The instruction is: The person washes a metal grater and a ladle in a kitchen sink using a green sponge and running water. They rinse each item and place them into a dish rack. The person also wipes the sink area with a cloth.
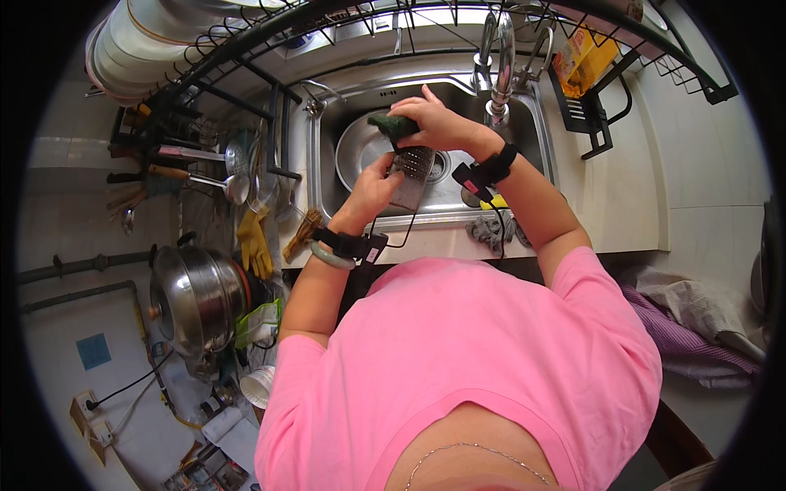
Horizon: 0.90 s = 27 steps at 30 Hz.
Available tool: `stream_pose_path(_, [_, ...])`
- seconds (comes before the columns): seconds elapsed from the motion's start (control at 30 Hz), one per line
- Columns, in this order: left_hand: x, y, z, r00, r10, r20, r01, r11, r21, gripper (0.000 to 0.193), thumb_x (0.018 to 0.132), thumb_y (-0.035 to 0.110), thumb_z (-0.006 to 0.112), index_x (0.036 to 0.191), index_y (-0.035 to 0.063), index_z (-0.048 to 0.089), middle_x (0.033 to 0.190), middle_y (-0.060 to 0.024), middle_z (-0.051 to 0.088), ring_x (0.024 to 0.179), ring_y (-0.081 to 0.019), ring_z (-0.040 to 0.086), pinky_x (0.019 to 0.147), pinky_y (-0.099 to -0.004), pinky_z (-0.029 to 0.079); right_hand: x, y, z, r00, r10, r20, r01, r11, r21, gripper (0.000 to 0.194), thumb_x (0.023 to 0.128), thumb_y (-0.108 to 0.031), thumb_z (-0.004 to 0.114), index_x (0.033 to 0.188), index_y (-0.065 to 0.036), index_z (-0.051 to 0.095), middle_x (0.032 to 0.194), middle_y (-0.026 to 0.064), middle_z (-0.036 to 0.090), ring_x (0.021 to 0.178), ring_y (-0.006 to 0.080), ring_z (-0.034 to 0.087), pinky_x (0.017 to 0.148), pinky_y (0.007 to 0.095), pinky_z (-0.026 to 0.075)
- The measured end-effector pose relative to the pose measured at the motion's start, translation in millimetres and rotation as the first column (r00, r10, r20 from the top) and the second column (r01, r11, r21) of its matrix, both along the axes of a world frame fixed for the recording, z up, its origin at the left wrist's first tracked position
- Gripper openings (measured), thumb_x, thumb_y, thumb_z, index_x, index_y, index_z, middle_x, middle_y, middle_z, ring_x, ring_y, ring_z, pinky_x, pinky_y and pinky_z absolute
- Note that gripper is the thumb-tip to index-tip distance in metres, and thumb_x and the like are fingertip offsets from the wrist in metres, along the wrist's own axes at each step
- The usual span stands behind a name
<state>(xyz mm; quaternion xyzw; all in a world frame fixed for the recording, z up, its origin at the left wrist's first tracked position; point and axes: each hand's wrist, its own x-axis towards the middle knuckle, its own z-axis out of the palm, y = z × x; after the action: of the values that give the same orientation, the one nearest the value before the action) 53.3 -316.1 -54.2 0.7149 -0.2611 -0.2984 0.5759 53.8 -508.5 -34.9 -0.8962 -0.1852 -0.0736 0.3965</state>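
Observation:
Over the stainless steel sink (pixel 522 190), my left hand (pixel 374 187) pinches the near left side of a flat metal grater (pixel 412 178) with rows of slots. My right hand (pixel 433 123) holds a dark green scouring pad (pixel 393 126) just above the grater's far end. Whether the pad touches the metal there is hidden by my fingers. Below and to the left, a round steel basin (pixel 353 153) sits in the sink, partly covered by my hands. The sink drain (pixel 437 169) shows to the right of the grater.
A chrome faucet (pixel 505 67) rises at the sink's back right. A black wire rack (pixel 245 58) spans overhead. Grey cloth (pixel 488 233) and a brown brush (pixel 304 233) lie along the front counter edge. Yellow rubber gloves (pixel 255 242) hang left, near a large lidded steel pot (pixel 196 294).

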Motion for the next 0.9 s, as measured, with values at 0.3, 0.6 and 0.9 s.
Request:
stream_pose_path(0.3, [-10.3,0.3,11.2,0.781,-0.089,0.618,-0.157,0.930,0.333,0.025,0.071,0.007,0.047,0.094,0.0014,0.054,0.092,-0.0173,0.055,0.081,-0.0328,0.053,0.071,-0.0353,0.043,10.8,-9.2,-8.7,0.972,0.126,-0.200,-0.090,0.979,0.182,0.022,0.064,-0.009,0.066,0.080,0.002,0.056,0.065,0.0090,0.056,0.061,0.0110,0.050,0.059,0.0262,0.042])
stream_pose_path(0.6, [-17.0,0.0,24.6,0.503,-0.118,0.856,-0.400,0.846,0.351,0.010,0.072,0.011,0.055,0.081,0.0076,0.058,0.079,-0.0060,0.054,0.072,-0.0260,0.055,0.058,-0.0352,0.045,-3.6,-30.5,-30.2,0.925,0.058,-0.376,0.172,0.817,0.550,0.029,0.074,-0.016,0.063,0.095,0.000,0.051,0.081,0.0021,0.054,0.075,0.0083,0.047,0.068,0.0232,0.040])
stream_pose_path(0.9, [-18.0,-7.3,19.6,0.169,-0.206,0.964,-0.556,0.787,0.266,0.005,0.070,0.014,0.059,0.067,0.0115,0.056,0.066,-0.0025,0.048,0.061,-0.0203,0.052,0.050,-0.0312,0.043,-20.8,13.0,-51.8,0.886,-0.454,0.094,0.419,0.871,0.255,0.058,0.066,-0.018,0.068,0.115,-0.005,0.041,0.110,0.0162,0.041,0.106,0.0284,0.037,0.093,0.0347,0.029])
